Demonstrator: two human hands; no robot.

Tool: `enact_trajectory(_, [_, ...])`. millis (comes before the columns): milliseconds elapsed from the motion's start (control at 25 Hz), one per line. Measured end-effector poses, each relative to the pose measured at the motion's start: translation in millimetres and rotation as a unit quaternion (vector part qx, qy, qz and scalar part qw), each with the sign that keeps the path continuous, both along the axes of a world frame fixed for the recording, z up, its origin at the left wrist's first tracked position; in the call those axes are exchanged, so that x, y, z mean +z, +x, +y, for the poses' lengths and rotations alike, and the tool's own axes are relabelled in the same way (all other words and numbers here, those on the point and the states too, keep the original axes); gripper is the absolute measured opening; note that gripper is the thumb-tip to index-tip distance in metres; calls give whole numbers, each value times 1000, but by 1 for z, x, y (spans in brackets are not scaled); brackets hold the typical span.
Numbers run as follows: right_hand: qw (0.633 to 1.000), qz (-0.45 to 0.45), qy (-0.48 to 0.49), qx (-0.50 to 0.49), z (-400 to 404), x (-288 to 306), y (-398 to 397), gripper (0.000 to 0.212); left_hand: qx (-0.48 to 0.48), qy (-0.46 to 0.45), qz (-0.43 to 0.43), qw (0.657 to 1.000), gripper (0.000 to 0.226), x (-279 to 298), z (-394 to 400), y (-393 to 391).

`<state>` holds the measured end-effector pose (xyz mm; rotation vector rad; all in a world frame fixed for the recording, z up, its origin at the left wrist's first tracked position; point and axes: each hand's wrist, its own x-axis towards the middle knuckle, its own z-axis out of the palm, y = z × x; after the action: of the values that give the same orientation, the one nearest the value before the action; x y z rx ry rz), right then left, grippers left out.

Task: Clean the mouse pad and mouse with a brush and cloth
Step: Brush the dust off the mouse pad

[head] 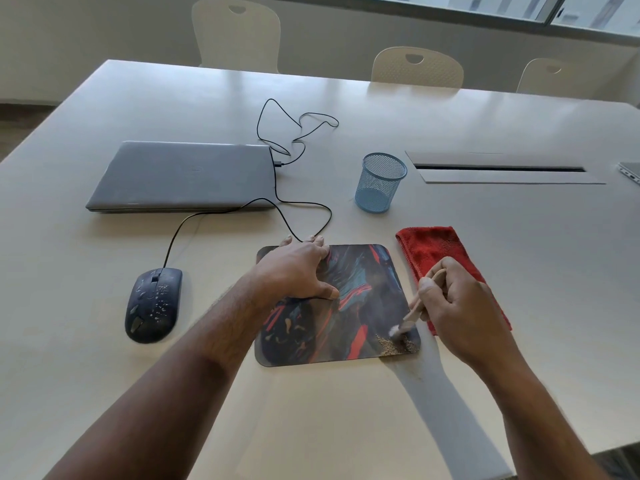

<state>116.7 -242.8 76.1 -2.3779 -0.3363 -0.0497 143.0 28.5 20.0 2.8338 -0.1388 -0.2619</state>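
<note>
A dark mouse pad (367, 299) with red and blue patterns lies in front of me. My left hand (294, 271) rests flat on its far left part, fingers spread. My right hand (457, 306) grips a small wooden brush (412, 317), whose bristles touch the pad's near right corner amid a heap of crumbs (391, 346). A black wired mouse (154, 303), speckled with crumbs, sits on the table left of the pad. A folded red cloth (433, 247) lies right of the pad, partly under my right hand.
A closed grey laptop (183, 174) lies at the back left, with the mouse cable (301, 202) looping beside it. A blue mesh cup (381, 181) stands behind the pad. A cable slot (502, 168) is set into the table at right. Chairs line the far edge.
</note>
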Motion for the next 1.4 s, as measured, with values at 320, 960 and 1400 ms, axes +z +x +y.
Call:
enact_trajectory(320, [999,29,34,17,0,0,-3,19,-2,-1,2,1000,92,1,0,-1])
enact_trajectory(960, [980,49,55,183,-3,21,-13,12,2,6,1,1000,96,2,-2,-3])
enact_trajectory(1400, [977,26,-28,212,-17,22,-6,11,-6,12,1,1000,98,0,1,0])
